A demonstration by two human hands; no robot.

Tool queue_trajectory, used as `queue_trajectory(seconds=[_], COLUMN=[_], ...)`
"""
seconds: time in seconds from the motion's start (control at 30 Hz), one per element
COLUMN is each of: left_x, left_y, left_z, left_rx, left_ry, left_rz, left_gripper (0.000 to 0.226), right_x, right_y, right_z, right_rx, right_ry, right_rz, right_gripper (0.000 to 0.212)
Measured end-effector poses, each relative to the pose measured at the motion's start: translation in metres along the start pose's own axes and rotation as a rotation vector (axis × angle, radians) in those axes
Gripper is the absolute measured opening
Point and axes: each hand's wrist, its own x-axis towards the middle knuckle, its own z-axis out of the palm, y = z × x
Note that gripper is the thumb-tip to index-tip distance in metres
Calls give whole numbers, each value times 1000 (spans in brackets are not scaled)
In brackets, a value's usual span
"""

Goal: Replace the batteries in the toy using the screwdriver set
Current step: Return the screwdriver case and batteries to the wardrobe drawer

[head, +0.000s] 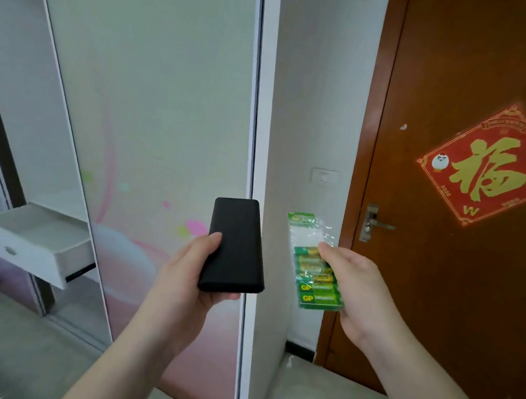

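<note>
Left hand (181, 275) grip clamped on black flat case (235, 245), thumb along its left edge, fingers curled under the bottom end. Right hand (360, 286) grip pinches battery pack (314, 267), green GP cells in clear wrap, held upright just right of the case. White drawer (34, 239) pulled open at left; its contents can't be made out. Brown door (462, 255) behind.
</note>
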Motion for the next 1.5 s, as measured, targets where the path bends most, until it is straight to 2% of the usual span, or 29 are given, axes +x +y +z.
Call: queue_trajectory(seconds=[0.2,0.4,0.7,0.87,1.13,1.5], left_x=[51,80,99,113,152,229], left_y=[-31,-46,-39,-20,1,-3], left_z=[29,25,-48,-101,-174,-217], left_rx=[25,44,74,69,51,46], left_ry=[111,250,505,560,647,745], left_rz=[49,74,116,152,175,178], left_gripper=[18,21,23,21,20,20], right_x=[80,141,172,177,207,284], right_y=[18,37,67,78,92,124], right_z=[-14,11,107,177,267,338], right_rx=[28,56,70,80,52,70], right_ry=[-124,-274,-536,-657,-700,-790], right_rz=[23,75,133,157,161,182], right_gripper=[20,24,19,20,20,19])
